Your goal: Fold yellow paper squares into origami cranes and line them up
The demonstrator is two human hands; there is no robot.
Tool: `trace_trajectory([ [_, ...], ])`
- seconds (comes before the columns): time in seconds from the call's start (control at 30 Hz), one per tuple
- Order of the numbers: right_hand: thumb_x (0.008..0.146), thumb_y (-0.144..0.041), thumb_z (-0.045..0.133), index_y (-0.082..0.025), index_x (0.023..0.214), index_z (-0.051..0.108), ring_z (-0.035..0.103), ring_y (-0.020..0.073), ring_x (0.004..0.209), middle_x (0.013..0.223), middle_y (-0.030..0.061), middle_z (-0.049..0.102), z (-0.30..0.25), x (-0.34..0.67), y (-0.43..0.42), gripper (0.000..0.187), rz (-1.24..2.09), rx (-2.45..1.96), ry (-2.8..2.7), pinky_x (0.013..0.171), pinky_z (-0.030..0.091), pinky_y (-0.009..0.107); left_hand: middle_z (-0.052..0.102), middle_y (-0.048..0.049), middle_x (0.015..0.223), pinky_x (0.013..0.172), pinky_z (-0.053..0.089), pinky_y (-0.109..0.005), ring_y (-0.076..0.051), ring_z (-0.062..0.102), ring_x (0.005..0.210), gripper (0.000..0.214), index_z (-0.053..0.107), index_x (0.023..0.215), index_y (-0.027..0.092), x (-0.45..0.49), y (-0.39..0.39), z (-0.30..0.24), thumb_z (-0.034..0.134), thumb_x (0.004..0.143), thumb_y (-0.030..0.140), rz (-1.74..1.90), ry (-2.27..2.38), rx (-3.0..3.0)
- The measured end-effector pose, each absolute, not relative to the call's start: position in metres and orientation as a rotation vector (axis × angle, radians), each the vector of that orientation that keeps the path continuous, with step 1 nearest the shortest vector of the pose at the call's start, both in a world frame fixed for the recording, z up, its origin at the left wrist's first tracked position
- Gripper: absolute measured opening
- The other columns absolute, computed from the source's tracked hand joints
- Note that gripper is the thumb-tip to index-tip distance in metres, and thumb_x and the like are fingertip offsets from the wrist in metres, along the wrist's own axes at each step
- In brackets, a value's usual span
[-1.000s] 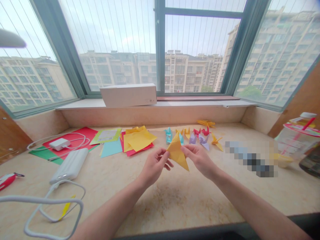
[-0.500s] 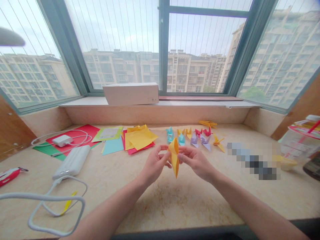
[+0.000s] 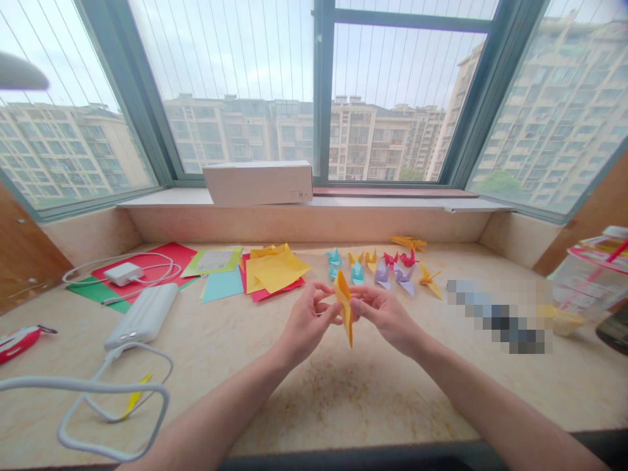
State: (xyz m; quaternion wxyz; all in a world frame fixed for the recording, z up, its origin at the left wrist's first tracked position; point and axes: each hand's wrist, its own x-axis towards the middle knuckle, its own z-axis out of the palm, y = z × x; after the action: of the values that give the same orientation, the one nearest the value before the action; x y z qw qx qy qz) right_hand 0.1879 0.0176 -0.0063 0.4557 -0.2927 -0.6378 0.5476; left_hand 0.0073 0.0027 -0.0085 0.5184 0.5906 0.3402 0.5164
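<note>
A folded yellow-orange paper piece is held upright above the marble counter, seen almost edge-on with its point hanging down. My left hand pinches its left side between thumb and fingers. From the other side my right hand pinches the same piece. Behind the hands stands a row of several small folded paper cranes in blue, yellow, red, purple and orange. A loose stack of yellow and red paper sheets lies at the back, left of the cranes.
A white power bank with a looping white cable lies at left, near a charger on red and green sheets. A white box sits on the sill. A clear plastic container stands at the right edge.
The paper piece has been folded narrower and turned from a broad face to nearly edge-on. Both hands have come closer together around it.
</note>
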Motion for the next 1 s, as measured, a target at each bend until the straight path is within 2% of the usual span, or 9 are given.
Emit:
trace_trajectory([
  [0.17,0.082,-0.043,0.072,-0.017,0.111,0.068,0.067,0.0162,0.072,0.089,0.0074,0.075,-0.0059,0.1888,0.0182,0.04,1.38,-0.723,-1.572,0.068,0.05,0.03,0.069,-0.0044,0.083,0.071,0.058,-0.034,-0.022,0.072,0.082,0.029,0.05,0.087,0.017,0.0071,0.0007,-0.0091,0.068,0.085,0.04,1.186,0.834,1.494],
  [0.27,0.081,-0.042,0.073,-0.017,0.11,0.067,0.066,0.0158,0.072,0.09,0.0073,0.075,-0.0044,0.1887,0.0176,0.038,1.39,-0.722,-1.568,0.067,0.048,0.029,0.069,-0.0061,0.087,0.071,0.058,-0.034,-0.024,0.071,0.089,0.031,0.053,0.085,0.016,0.0069,-0.0003,-0.0087,0.072,0.081,0.04,1.168,0.828,1.527],
  [0.47,0.081,-0.037,0.074,-0.019,0.112,0.066,0.066,0.0166,0.076,0.092,0.0069,0.074,-0.0039,0.188,0.0159,0.037,1.383,-0.741,-1.588,0.07,0.049,0.03,0.067,-0.0091,0.097,0.07,0.057,-0.034,-0.026,0.067,0.094,0.038,0.061,0.103,0.016,0.0067,-0.0024,-0.0054,0.075,0.077,0.04,1.123,0.879,1.633],
  [0.67,0.08,-0.037,0.075,-0.019,0.116,0.062,0.068,0.017,0.078,0.095,0.0059,0.07,-0.006,0.189,0.0158,0.042,1.371,-0.748,-1.601,0.073,0.052,0.032,0.067,-0.0091,0.095,0.068,0.056,-0.031,-0.025,0.066,0.093,0.032,0.062,0.095,0.015,0.0063,-0.0018,-0.0061,0.075,0.077,0.039,1.119,0.9,1.647],
  [0.83,0.078,-0.037,0.077,-0.02,0.124,0.056,0.067,0.0156,0.073,0.097,0.0057,0.069,-0.0087,0.1933,0.0184,0.054,1.358,-0.797,-1.629,0.068,0.051,0.03,0.068,-0.008,0.091,0.067,0.056,-0.031,-0.023,0.068,0.087,0.032,0.063,0.093,0.015,0.0074,-0.0015,-0.0062,0.077,0.076,0.037,1.095,0.892,1.64],
  [1.0,0.081,-0.039,0.073,-0.019,0.125,0.056,0.064,0.0143,0.071,0.096,0.0053,0.066,-0.0076,0.1943,0.018,0.051,1.328,-0.806,-1.679,0.065,0.049,0.029,0.067,-0.0072,0.093,0.066,0.055,-0.03,-0.022,0.068,0.087,0.03,0.062,0.092,0.015,0.0064,-0.0009,-0.0064,0.075,0.078,0.038,1.101,0.865,1.666],
])
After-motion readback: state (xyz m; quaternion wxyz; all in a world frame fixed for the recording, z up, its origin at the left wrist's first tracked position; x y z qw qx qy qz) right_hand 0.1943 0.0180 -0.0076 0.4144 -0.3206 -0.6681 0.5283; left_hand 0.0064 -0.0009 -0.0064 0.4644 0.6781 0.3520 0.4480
